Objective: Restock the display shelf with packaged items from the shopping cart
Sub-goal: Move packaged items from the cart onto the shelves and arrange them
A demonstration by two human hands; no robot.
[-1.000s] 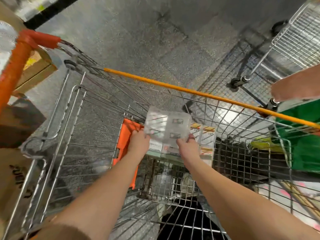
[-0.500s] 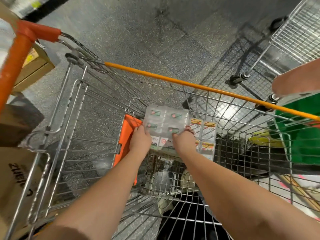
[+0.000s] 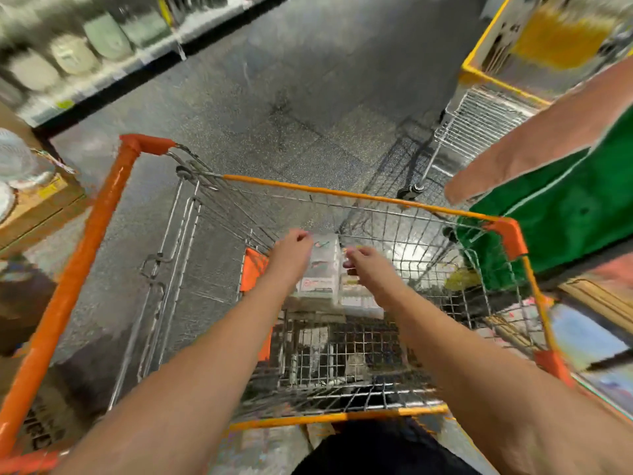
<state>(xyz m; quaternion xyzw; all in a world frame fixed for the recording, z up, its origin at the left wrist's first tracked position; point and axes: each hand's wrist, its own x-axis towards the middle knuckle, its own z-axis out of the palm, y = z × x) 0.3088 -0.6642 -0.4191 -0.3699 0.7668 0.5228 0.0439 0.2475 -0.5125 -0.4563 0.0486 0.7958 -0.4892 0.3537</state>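
Two hands, left hand [image 3: 291,250] and right hand [image 3: 364,265], grip one clear package [image 3: 320,265] in one cart [image 3: 373,197].

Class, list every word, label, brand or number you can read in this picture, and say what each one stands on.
None can be read in full.
Clear packages in the cart: red and green label marks, too blurred.
Cardboard box at lower left: dark letters, cut off and blurred.
Shelf tags at upper left: yellow, blurred.

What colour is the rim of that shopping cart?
Orange, on the shopping cart's rim; clear in the head view.
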